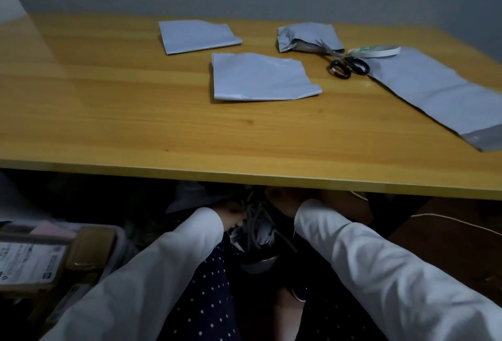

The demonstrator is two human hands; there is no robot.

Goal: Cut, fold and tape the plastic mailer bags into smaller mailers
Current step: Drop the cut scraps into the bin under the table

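Three small folded grey mailers lie on the wooden table [108,96]: one at the back [197,36], one in the middle [260,77], and a crumpled one [307,35]. A long uncut grey mailer [434,91] stretches along the right side. Black-handled scissors [345,65] and a tape roll [377,51] lie between them. Below the table's front edge, my left hand [231,215] grips a bunch of grey plastic strips [256,222]. My right hand [282,202] is beside them, dark and partly hidden under the edge.
A dark bag or bin [258,259] sits on my lap under the strips. A cardboard box with a printed label [40,262] stands low on the left. A thin white cord [448,221] runs under the table at the right.
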